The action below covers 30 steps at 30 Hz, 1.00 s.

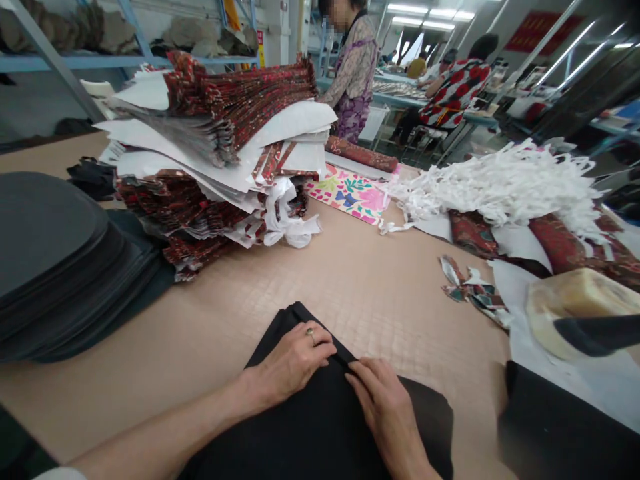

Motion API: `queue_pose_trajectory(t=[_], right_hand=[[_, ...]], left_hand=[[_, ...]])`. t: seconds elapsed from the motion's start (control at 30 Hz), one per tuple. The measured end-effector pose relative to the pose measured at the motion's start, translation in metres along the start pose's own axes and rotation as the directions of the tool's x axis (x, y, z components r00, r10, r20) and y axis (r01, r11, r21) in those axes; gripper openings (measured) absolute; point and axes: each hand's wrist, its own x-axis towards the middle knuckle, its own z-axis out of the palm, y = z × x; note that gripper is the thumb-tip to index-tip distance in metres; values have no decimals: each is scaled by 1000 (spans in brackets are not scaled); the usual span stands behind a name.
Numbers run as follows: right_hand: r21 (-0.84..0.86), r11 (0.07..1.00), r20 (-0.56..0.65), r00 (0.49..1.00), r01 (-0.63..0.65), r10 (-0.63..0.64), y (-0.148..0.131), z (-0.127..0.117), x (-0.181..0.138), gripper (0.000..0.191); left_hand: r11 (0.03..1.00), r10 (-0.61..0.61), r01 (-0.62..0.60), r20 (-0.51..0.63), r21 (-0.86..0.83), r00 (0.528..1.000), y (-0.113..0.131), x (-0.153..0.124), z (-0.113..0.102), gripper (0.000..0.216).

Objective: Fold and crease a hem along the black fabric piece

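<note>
A piece of black fabric [300, 427] lies on the table in front of me, with a narrow fold along its upper right edge. My left hand [300, 357], a ring on one finger, is closed on that folded edge with the fingertips pressed down. Lower along the same edge, my right hand [383, 400] pinches the fold, its thumb hidden below the fingers. The two hands are a short gap apart. A darker flap of the fabric spreads out to the right of my right wrist.
At left rises a stack of dark rounded panels [45, 247]. Behind it are piled red patterned pieces with white sheets [225, 147]. White strips [500, 187] heap at right, near fabric scraps [473, 290] and a yellowish block [575, 307] with a black handle-like part. Other people work beyond.
</note>
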Motion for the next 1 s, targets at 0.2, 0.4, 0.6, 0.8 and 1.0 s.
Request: queue_pose_trajectory(t=[0.2,0.4,0.6,0.8,1.0], right_hand=[[-106,992,16,997,70,-69,0,1,2,19],[-28,997,-30,997,73,-74,0,-1,5,17],[-79,986,0,989,144,-145,6,0,-5,24],[-135,963,99,970,233,-221,10,-1,-9,42],[-162,978,-84,986,132,-147,26,-27,-37,32]], left_hand=[[999,7,-11,95,44,995,2,6,0,14],[993,6,-18,103,114,995,3,7,3,7],[972,113,-125,70,199,991,3,8,5,15],[969,131,-167,195,180,972,4,2,-7,28],[982,18,-20,13,188,1000,2,-3,-11,30]])
